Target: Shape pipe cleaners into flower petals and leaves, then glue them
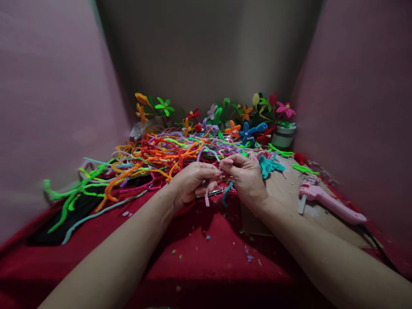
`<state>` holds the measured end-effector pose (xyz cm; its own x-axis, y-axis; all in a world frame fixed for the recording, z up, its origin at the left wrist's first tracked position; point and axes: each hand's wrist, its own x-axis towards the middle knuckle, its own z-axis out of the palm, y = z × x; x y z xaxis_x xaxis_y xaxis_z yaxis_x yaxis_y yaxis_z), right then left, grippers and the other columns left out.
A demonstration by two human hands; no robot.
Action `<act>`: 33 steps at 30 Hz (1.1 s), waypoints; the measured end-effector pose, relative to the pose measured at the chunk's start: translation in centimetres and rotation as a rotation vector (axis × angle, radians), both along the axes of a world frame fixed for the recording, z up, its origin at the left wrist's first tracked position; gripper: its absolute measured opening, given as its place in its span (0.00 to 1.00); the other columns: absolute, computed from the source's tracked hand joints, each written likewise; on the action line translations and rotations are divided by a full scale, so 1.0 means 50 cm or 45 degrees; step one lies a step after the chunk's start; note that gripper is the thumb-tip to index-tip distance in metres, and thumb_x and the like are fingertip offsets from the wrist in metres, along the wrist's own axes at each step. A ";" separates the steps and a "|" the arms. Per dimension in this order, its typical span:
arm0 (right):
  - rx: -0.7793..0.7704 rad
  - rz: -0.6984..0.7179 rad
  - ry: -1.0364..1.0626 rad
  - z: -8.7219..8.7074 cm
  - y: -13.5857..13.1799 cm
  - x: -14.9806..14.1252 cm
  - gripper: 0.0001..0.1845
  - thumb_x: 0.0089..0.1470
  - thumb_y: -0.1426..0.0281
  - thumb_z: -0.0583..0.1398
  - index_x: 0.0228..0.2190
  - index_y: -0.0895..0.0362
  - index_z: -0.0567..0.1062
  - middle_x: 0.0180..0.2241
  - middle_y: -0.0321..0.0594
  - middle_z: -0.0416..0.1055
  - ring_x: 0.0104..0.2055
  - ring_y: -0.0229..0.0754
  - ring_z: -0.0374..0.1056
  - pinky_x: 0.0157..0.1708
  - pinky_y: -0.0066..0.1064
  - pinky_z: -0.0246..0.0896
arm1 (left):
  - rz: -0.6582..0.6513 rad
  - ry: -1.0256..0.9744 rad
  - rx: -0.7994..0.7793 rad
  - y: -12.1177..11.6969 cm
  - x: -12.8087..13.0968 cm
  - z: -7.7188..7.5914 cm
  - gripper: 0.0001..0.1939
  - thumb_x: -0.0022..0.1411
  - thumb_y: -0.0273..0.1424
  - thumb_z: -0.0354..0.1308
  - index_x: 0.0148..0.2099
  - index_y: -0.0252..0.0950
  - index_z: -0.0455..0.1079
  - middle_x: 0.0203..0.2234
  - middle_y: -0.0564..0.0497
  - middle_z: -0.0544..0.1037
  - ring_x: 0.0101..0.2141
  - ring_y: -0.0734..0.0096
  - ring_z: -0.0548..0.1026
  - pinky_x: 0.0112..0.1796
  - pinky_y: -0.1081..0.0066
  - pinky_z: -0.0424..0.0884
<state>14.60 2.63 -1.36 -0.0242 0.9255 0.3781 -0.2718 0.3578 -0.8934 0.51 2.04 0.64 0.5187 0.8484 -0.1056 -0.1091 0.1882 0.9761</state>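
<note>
My left hand [193, 182] and my right hand [246, 176] meet at the middle of the red cloth [209, 253], fingertips pinched together. Between them runs a pale pink pipe cleaner [207, 195], its short end hanging below my left fingers. A teal pipe cleaner piece [227, 193] dangles under my right hand. Just behind the hands spreads a tangled heap of coloured pipe cleaners [157, 156], orange, red, green and purple. A metal tool [210, 194] lies on the cloth beneath my left hand, mostly hidden.
Finished pipe cleaner flowers [247, 128] stand along the back wall beside a small white pot [283, 136]. A pink glue gun [328, 201] lies on a brown board [289, 189] at right, its cord trailing off. Pink walls close both sides. Green strands [74, 191] reach left.
</note>
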 end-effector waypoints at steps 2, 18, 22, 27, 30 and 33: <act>-0.049 0.045 0.047 0.003 0.000 -0.001 0.07 0.39 0.68 0.64 0.20 0.58 0.71 0.19 0.31 0.66 0.21 0.32 0.60 0.24 0.27 0.58 | 0.022 -0.013 0.009 -0.001 0.000 0.000 0.08 0.54 0.29 0.54 0.26 0.29 0.66 0.11 0.54 0.68 0.07 0.88 0.53 0.11 0.82 0.43; -0.127 0.126 0.169 0.010 -0.003 -0.003 0.10 0.41 0.66 0.63 0.29 0.58 0.74 0.21 0.32 0.68 0.20 0.31 0.62 0.22 0.27 0.58 | 0.006 -0.076 -0.058 0.001 0.000 0.003 0.06 0.54 0.27 0.55 0.28 0.29 0.66 0.12 0.56 0.68 0.07 0.90 0.52 0.10 0.83 0.44; -0.279 0.303 0.150 0.001 0.001 -0.004 0.13 0.37 0.64 0.66 0.22 0.60 0.73 0.19 0.34 0.68 0.20 0.33 0.63 0.24 0.29 0.60 | 0.017 -0.097 -0.058 0.002 -0.001 -0.002 0.06 0.54 0.28 0.56 0.28 0.29 0.66 0.13 0.56 0.69 0.08 0.90 0.52 0.11 0.83 0.45; -0.212 0.093 0.139 -0.006 0.002 -0.004 0.13 0.38 0.63 0.65 0.18 0.60 0.72 0.18 0.34 0.68 0.20 0.32 0.62 0.23 0.26 0.59 | 0.084 0.082 0.041 0.000 0.002 -0.009 0.07 0.53 0.29 0.57 0.27 0.30 0.65 0.17 0.53 0.72 0.11 0.88 0.58 0.13 0.82 0.49; -0.237 0.130 0.074 -0.009 0.003 -0.004 0.13 0.40 0.62 0.64 0.20 0.60 0.71 0.18 0.34 0.68 0.18 0.31 0.61 0.21 0.26 0.56 | 0.157 0.131 0.141 -0.001 0.006 -0.010 0.08 0.53 0.30 0.57 0.27 0.30 0.65 0.17 0.53 0.72 0.10 0.88 0.59 0.13 0.82 0.49; -0.246 0.202 0.021 -0.012 0.005 -0.003 0.12 0.40 0.63 0.64 0.22 0.60 0.72 0.19 0.35 0.69 0.19 0.33 0.62 0.23 0.28 0.57 | 0.160 0.101 0.132 0.000 0.007 -0.011 0.08 0.52 0.30 0.57 0.27 0.30 0.65 0.16 0.54 0.71 0.10 0.87 0.57 0.13 0.81 0.49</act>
